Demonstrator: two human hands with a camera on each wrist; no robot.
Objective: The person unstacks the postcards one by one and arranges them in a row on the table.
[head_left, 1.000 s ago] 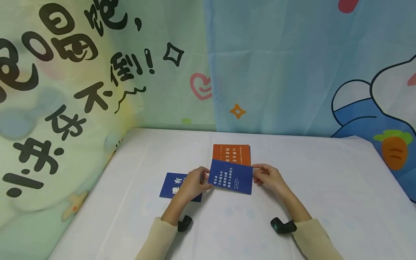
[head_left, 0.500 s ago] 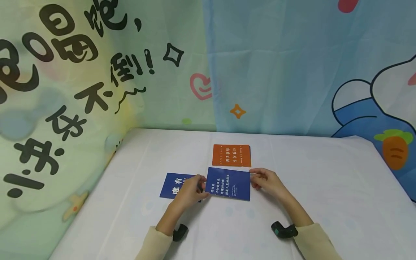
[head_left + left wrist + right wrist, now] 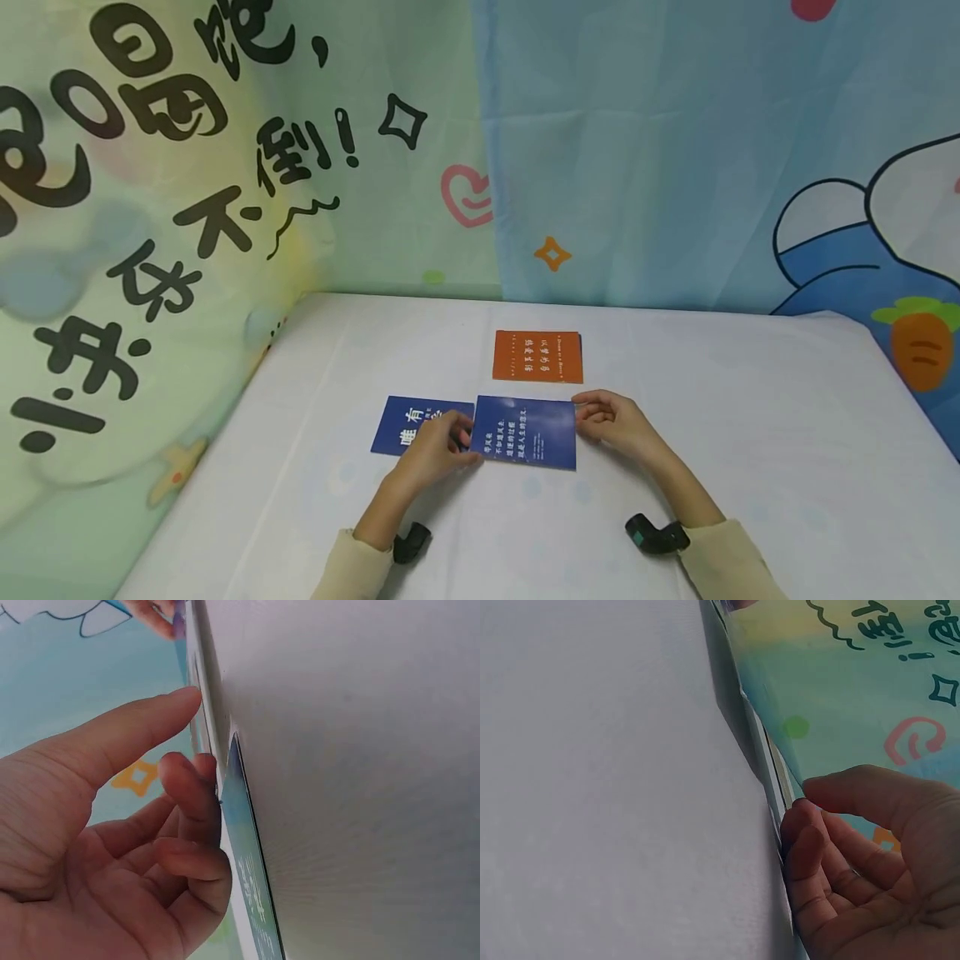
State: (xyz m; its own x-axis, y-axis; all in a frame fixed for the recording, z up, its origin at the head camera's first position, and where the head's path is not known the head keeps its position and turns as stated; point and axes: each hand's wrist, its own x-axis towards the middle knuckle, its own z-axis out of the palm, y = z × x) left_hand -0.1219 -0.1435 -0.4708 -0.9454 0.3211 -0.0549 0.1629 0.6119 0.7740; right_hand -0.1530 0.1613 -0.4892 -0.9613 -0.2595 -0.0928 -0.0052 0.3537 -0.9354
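Note:
A thin blue notebook (image 3: 523, 433) with white lettering is held level between both hands in the head view. My left hand (image 3: 433, 450) pinches its left edge, thumb at the near corner. On the opposite side, my right hand (image 3: 611, 423) grips the right edge near the far corner. A second blue notebook (image 3: 392, 427) lies on the table to the left, partly hidden behind the left hand. In the right wrist view, the held notebook's pale edge (image 3: 771, 761) runs up to the thumb and curled fingers.
An orange notebook (image 3: 537, 357) lies just beyond the held one, with a dark blue edge showing under its right side. A white cloth (image 3: 712, 392) covers the table. Printed curtains (image 3: 637, 167) stand behind and to the left. Each wrist wears a black camera (image 3: 656, 534).
Both hands have drawn the blue notebook toward the person and slightly left. It earlier overlapped the orange notebook, which now shows in full.

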